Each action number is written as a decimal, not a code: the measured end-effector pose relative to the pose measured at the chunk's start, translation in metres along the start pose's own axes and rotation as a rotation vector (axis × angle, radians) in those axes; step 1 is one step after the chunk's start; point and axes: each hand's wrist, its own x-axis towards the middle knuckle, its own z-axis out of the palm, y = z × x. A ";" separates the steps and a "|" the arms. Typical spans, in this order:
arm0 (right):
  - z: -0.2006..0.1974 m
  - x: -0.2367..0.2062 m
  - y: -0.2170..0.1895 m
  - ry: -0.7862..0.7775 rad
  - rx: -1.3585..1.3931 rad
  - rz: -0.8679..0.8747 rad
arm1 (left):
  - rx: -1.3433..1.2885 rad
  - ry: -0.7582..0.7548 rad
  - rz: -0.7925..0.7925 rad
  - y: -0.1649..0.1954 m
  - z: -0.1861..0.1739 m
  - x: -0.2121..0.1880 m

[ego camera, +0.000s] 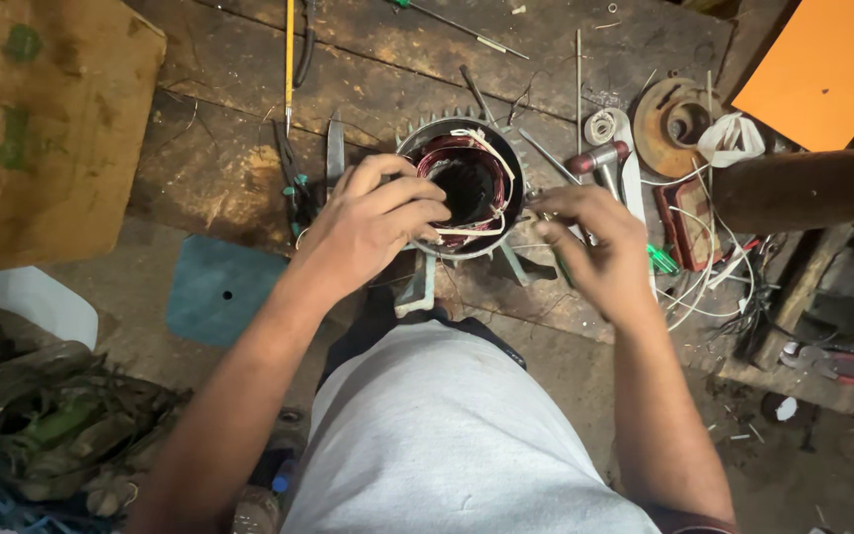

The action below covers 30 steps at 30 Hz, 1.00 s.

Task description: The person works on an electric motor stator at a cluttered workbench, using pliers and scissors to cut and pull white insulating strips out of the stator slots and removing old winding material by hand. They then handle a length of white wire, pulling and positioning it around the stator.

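The motor stator (467, 188), a round finned metal housing with dark red copper windings and white lacing, stands open end up at the near edge of the worn wooden desk (249, 89), directly in front of the person.

The left hand (373, 220) rests on the housing's left rim. Its fingers curl over the edge and touch the windings; the grip is partly closed on the rim, not a full fist.

The right hand (600, 247) sits just beside the housing's right side. Its fingers are pinched together around a thin green-handled tool (562, 267); the tool tip is hidden behind the fingers.

Around the work:
- Pliers and cutters (298, 178) lie on the desk just left of the housing.
- A small hammer (600, 158) lies to the right.
- A rusted metal disc (674, 119) lies beyond the hammer.
- Loose white wires (704, 287) trail off the right edge.
- An orange board (822, 69) fills the top right corner.
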 end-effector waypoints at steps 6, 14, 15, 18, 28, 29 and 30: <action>0.012 0.015 -0.020 -0.087 -0.171 -0.213 | 0.077 -0.011 0.082 -0.006 0.004 0.001; 0.018 0.010 -0.016 -0.084 -0.226 -0.240 | 0.031 0.040 0.039 -0.005 0.013 -0.004; 0.018 0.008 -0.016 -0.087 -0.215 -0.241 | 0.023 0.067 0.033 -0.004 0.014 -0.005; 0.018 0.006 -0.016 -0.085 -0.181 -0.248 | 0.003 0.133 0.020 -0.001 0.017 -0.007; 0.016 0.003 -0.017 -0.068 -0.159 -0.262 | -0.116 0.195 0.034 -0.005 0.016 -0.012; 0.016 0.004 -0.018 -0.064 -0.181 -0.269 | -0.126 0.187 0.039 -0.007 0.013 -0.011; 0.016 0.004 -0.019 -0.068 -0.193 -0.276 | -0.122 0.161 0.048 -0.009 0.010 -0.010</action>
